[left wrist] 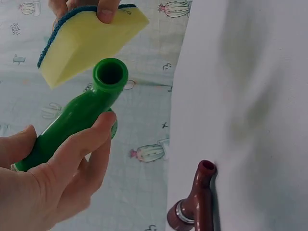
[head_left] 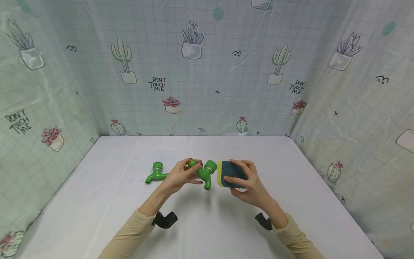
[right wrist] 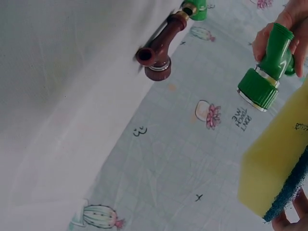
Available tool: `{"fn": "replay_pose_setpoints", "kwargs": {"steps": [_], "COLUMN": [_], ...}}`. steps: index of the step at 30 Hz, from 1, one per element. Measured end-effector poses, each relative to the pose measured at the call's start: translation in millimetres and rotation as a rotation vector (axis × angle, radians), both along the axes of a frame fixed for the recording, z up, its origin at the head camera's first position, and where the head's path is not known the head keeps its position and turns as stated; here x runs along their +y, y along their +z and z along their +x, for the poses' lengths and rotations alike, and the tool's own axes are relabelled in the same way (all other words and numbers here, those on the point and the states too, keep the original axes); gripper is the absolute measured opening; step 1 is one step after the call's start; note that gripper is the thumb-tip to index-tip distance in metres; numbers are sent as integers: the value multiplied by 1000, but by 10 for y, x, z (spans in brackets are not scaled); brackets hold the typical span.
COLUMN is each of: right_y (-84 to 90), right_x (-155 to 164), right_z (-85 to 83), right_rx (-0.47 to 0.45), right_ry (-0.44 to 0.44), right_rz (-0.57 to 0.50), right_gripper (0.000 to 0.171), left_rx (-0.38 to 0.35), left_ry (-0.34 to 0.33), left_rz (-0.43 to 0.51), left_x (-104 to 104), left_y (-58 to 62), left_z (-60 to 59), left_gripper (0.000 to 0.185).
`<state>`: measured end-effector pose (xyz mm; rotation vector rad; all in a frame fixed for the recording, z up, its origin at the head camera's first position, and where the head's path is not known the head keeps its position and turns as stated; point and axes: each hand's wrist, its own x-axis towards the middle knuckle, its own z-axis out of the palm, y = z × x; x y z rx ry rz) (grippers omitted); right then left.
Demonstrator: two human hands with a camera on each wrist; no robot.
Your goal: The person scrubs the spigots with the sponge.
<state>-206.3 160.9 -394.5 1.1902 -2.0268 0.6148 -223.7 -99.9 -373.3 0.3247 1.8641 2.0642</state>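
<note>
My left hand (head_left: 182, 176) grips a green plastic tap (head_left: 204, 173) by its handle end, with the spout pointing down and the round collar facing the right. In the left wrist view its hollow spout mouth shows close to the sponge. My right hand (head_left: 247, 181) holds a two-layer sponge (left wrist: 96, 36) between thumb and fingers. Its yellow side faces the tap, and its dark blue scouring side (head_left: 231, 172) is under my fingers. A narrow gap separates sponge and tap in the head view. Both things are held up over the table.
A second green tap (head_left: 156, 174) lies on the white table (head_left: 129, 208) left of my left hand. A dark red tap (right wrist: 161, 48) lies beside it, mostly hidden by that hand in the head view. Patterned cloth (head_left: 207, 90) walls the table's back and sides.
</note>
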Motion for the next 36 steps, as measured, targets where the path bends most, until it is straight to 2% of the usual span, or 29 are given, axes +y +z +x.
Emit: {"fn": "replay_pose_setpoints", "kwargs": {"steps": [3,9,12,15,18,21,24,29,31,34,36], "right_y": [-17,-54,-50,-24,7,43,73,111,124,140,152], "right_x": [-24,-87,-111,-122,-123,-126,-141,-192,-205,-202,-188], "right_z": [-7,9,27,36,17,-8,-7,39,57,76,83], "right_rx": [4,15,21,29,28,7,23,174,226,255,241], "right_ry": [-5,-11,-26,-38,-51,-65,-64,-38,-36,-28,-18], "right_rz": [30,67,80,80,61,27,-2,-20,-16,-25,-50], "right_gripper": [27,26,30,35,30,26,26,25,25,23,22], "left_rx": [34,96,114,131,149,138,76,-178,-250,-298,-314], "left_ry": [-9,121,158,141,86,67,72,62,47,-24,-91], "left_rz": [5,31,21,-24,-72,-81,-39,122,181,247,261], "left_x": [18,74,92,104,119,135,151,165,167,170,174], "left_y": [-21,-7,12,13,4,-9,-34,-95,-111,-113,-104], "left_z": [11,43,50,61,70,71,61,44,41,38,37], "left_gripper": [41,29,24,25,29,29,31,38,41,43,44]}}
